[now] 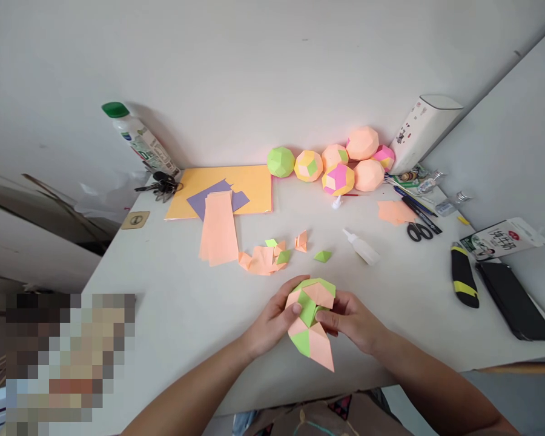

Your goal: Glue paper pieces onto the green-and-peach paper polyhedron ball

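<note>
Both my hands hold a half-built paper ball [313,315] made of green and peach folded units, just above the near edge of the white table [172,303]. My left hand [272,321] grips its left side, thumb pressed on a green facet. My right hand [352,321] is closed on its right side, fingers tucked behind the paper. A peach flap hangs loose from the bottom of the ball. Loose folded peach and green units [270,257] lie on the table just beyond my hands.
Several finished paper balls [340,163] line the wall. Peach strips [218,227], purple and orange sheets [249,184], a glue bottle [362,247], scissors [418,230], a utility knife [464,278], a black case [513,300], keys [161,184] and a green-capped bottle [138,139] also lie here.
</note>
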`<action>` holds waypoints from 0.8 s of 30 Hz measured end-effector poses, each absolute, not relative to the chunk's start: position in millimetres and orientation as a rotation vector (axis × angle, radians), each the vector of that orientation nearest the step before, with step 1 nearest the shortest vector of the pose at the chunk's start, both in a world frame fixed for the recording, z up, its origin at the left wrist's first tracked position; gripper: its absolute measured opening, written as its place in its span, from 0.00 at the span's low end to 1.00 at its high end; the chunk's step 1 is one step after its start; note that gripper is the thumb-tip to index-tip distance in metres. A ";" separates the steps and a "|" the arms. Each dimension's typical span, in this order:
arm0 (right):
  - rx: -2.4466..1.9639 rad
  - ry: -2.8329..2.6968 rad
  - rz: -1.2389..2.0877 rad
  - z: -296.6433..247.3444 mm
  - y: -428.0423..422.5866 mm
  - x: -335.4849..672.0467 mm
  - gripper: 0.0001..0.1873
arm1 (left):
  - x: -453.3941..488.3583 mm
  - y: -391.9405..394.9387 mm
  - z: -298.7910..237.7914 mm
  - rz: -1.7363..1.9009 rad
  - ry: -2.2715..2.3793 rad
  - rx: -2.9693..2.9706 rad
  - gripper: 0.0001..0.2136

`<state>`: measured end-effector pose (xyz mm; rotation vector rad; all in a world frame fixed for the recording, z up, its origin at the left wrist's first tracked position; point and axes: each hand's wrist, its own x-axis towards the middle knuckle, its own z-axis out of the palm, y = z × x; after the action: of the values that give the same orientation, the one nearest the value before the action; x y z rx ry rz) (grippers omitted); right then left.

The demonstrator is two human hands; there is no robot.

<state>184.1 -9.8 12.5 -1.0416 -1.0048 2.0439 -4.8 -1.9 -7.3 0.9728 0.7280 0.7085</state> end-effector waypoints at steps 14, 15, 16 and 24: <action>-1.043 -0.997 2.067 12.2 -8.4 185.1 0.16 | -5.7 -2.7 -10.5 0.687 0.685 1.008 0.28; -1.045 -0.993 2.067 12.1 -8.5 185.4 0.16 | -5.5 -2.7 -10.5 0.687 0.690 1.011 0.28; -1.048 -0.991 2.067 11.9 -8.6 185.7 0.16 | -5.3 -2.6 -10.6 0.687 0.695 1.013 0.28; -1.044 -0.979 2.070 13.9 -9.1 185.5 0.15 | -5.4 -2.8 -11.5 0.715 0.742 1.043 0.29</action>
<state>185.5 -9.1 13.9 -1.0443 -0.9786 2.0701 -5.4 -2.8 -11.5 1.0428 0.7420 0.7153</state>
